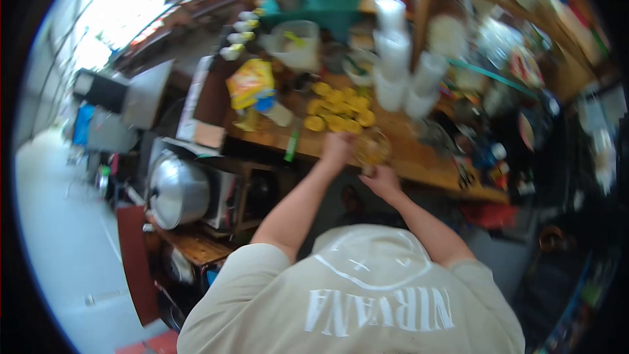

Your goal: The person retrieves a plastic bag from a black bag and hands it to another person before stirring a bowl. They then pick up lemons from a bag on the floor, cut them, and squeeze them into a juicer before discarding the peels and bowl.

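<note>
My left hand (339,147) reaches to the wooden counter's near edge, its fingertips right at a pile of yellow rounded pieces (334,106) that look like halved citrus fruit. Motion blur smears those fingers. Just right of it stands a clear glass jug (373,147) with something yellowish inside. My right hand (382,182) is closed around the jug's near side, at what looks like its handle.
Stacked clear plastic cups (392,59) rise behind the fruit. A clear tub (293,46), a yellow packet (251,84) and a green-handled tool (291,145) lie to the left. Below left is a large metal pot (177,190).
</note>
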`<state>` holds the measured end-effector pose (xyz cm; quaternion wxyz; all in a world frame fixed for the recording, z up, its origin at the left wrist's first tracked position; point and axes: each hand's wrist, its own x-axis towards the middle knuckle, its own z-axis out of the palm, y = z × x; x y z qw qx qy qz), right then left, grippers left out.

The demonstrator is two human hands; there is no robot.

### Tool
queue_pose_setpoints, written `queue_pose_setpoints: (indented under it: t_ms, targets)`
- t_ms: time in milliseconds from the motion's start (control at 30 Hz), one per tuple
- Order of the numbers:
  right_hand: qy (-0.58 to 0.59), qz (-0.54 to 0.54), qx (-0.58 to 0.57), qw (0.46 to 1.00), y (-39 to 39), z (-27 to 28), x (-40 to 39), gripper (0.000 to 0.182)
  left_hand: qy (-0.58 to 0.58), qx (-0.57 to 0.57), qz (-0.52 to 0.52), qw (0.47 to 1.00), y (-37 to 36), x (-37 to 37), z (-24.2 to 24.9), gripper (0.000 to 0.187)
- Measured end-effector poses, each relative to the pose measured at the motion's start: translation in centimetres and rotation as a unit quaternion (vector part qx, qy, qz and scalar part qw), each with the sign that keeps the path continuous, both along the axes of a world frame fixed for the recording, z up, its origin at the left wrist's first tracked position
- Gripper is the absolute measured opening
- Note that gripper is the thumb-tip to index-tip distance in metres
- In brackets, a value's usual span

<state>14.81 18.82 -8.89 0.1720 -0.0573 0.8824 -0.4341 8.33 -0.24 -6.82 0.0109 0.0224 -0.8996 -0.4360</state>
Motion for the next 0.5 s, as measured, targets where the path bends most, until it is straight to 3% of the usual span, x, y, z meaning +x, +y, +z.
queue_pose_setpoints:
  t_ms: [33, 67, 133, 200, 233, 300, 500]
  targets:
    - [0.015, 0.010, 0.002, 1.000, -0.1, 0.4, -0.1, 0.038, 0.017, -0.033, -0.013, 0.999, -0.3, -0.1, -1.0, 0.016]
    - [0.002, 0.010, 0.000, 1.000, -0.1, 0.1, -0.2, 0.038, -0.044, -0.067, -0.020, 0.997, 0.1, 0.2, 0.8, 0.017]
    - [-0.002, 0.017, 0.001, 1.000, -0.5, 0.0, -0.3, 0.038, -0.030, -0.092, -0.009, 0.995, 0.1, 0.7, 2.4, 0.020]
    - [-0.126, -0.024, -0.062, 0.990, -0.4, 0.0, -0.3, 0.034, -0.016, -0.065, 0.026, 0.997, 0.6, 1.3, 4.2, 0.021]
    - [-0.119, -0.020, -0.061, 0.991, -0.4, -0.2, -0.2, 0.034, -0.009, -0.063, 0.030, 0.997, 0.5, 1.7, 4.1, 0.021]
    - [-0.234, -0.059, -0.189, 0.952, -0.9, -0.2, -0.2, 0.030, -0.038, -0.071, 0.017, 0.997, 0.4, 2.3, 4.0, 0.019]
    - [-0.356, -0.110, -0.233, 0.898, -2.2, -0.4, -0.6, 0.026, -0.012, -0.067, 0.070, 0.995, 0.7, 2.4, 3.7, 0.018]
